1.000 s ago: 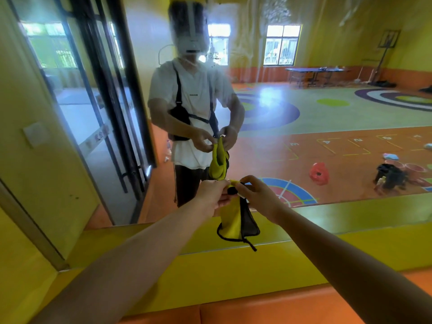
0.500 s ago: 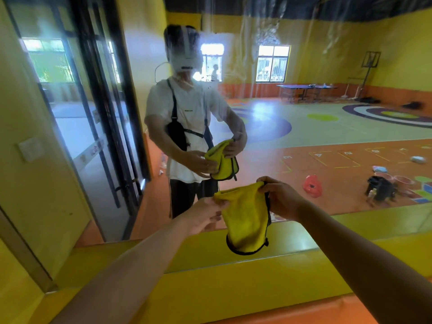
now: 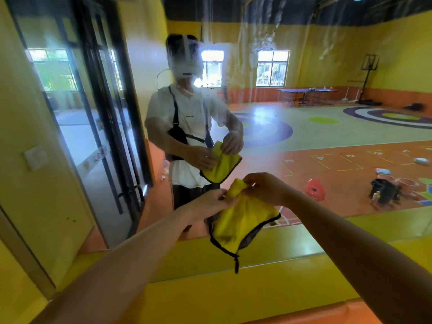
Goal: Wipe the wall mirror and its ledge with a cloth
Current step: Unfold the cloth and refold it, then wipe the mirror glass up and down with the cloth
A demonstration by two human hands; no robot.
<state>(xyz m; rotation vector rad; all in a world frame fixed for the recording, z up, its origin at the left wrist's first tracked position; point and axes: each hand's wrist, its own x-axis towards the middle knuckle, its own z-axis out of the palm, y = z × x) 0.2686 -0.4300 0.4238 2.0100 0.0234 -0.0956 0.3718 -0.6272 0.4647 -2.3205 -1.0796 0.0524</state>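
A yellow cloth [image 3: 243, 223] with a dark trim hangs in front of me, bunched at its top. My left hand [image 3: 208, 202] pinches its upper left edge and my right hand [image 3: 264, 188] grips the bunched top. Both hands are close together, just short of the wall mirror [image 3: 304, 101], which fills most of the view and shows streaks and smears across its upper part. The yellow ledge [image 3: 268, 286] runs along the mirror's foot, below the cloth.
A yellow wall [image 3: 35, 183] with a pale switch plate [image 3: 36, 157] stands at the left. An orange padded strip [image 3: 332, 314] lies under the ledge. The mirror reflects me, a black-framed door and a play hall floor with toys.
The cloth went from a narrow hanging bundle to a wider spread, and both hands now bunch its top. My view has tilted upward, showing more of the mirror.
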